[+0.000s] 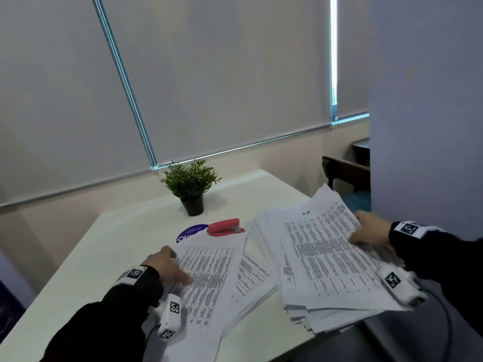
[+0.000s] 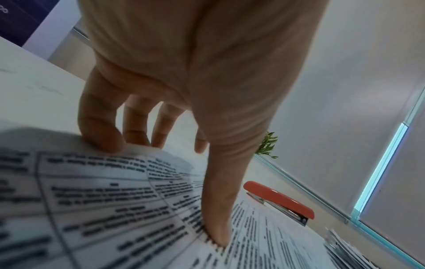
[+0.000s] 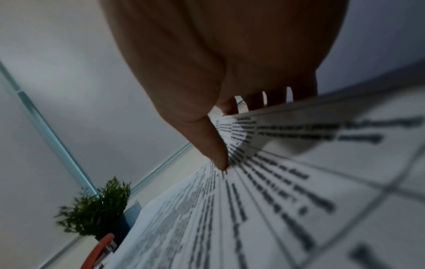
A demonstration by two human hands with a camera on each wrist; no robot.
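Observation:
Two piles of printed sheets lie on a white table (image 1: pixel 109 246). My left hand (image 1: pixel 180 269) holds the left pile (image 1: pixel 209 278) at its left edge. In the left wrist view its thumb (image 2: pixel 218 227) presses on the top sheet (image 2: pixel 96 200) while the fingers (image 2: pixel 98 131) curl behind the raised edge. My right hand (image 1: pixel 368 232) grips the right pile (image 1: pixel 326 259) at its right edge. That pile is fanned, tilted up and overhangs the table's right side. In the right wrist view the thumb (image 3: pixel 214 145) lies on top and the fingers (image 3: pixel 255 102) go underneath.
A red stapler (image 1: pixel 224 227) lies just behind the left pile, partly over a round purple sticker (image 1: pixel 189 232). A small potted plant (image 1: pixel 192 189) stands farther back. Closed roller blinds (image 1: pixel 209 74) fill the wall behind. A dark chair (image 1: pixel 345 171) stands at the back right.

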